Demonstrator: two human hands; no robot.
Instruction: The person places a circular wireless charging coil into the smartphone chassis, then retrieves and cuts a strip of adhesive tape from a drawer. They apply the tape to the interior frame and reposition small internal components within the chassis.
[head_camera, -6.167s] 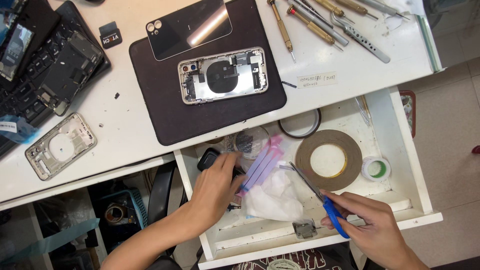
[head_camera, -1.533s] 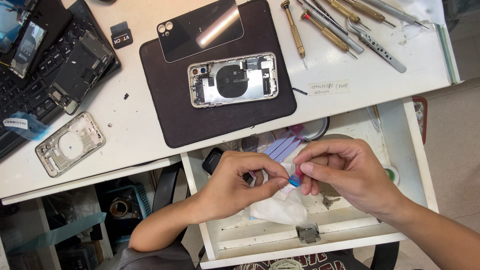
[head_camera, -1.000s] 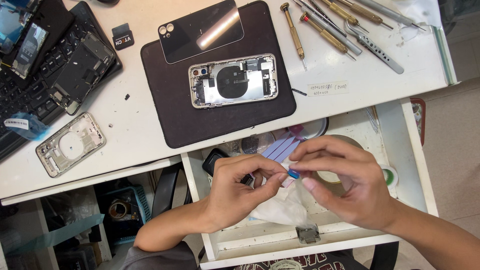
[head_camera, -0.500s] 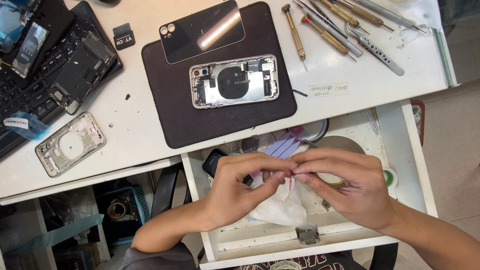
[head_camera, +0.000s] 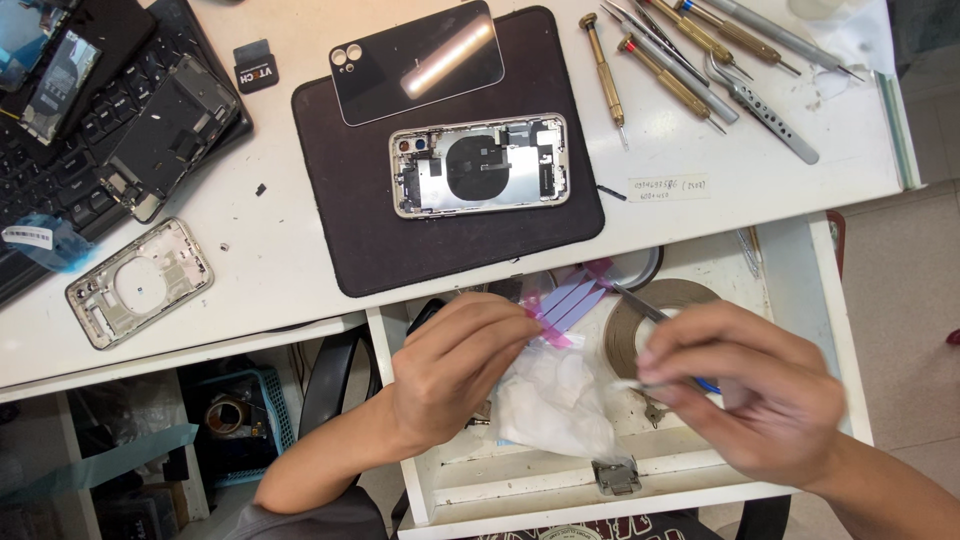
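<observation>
While both hands are working over the open white drawer (head_camera: 830, 330), the left hand (head_camera: 455, 375) is pinching the end of a set of pink-and-lilac adhesive strips (head_camera: 568, 300) that are fanning out toward one o'clock. The right hand (head_camera: 755, 395), at three o'clock from the left and motion-blurred, is closing around blue-handled scissors (head_camera: 640, 305) whose blades are pointing toward the strips. This looks like trimming or separating one strip; the next move probably calls for holding the strips taut and bringing the blades in squarely. The scissor handles are mostly hidden under the right fingers, a crumpled clear bag (head_camera: 560, 400) is covering the drawer floor, and the tape roll (head_camera: 620, 335) is partly hidden.
</observation>
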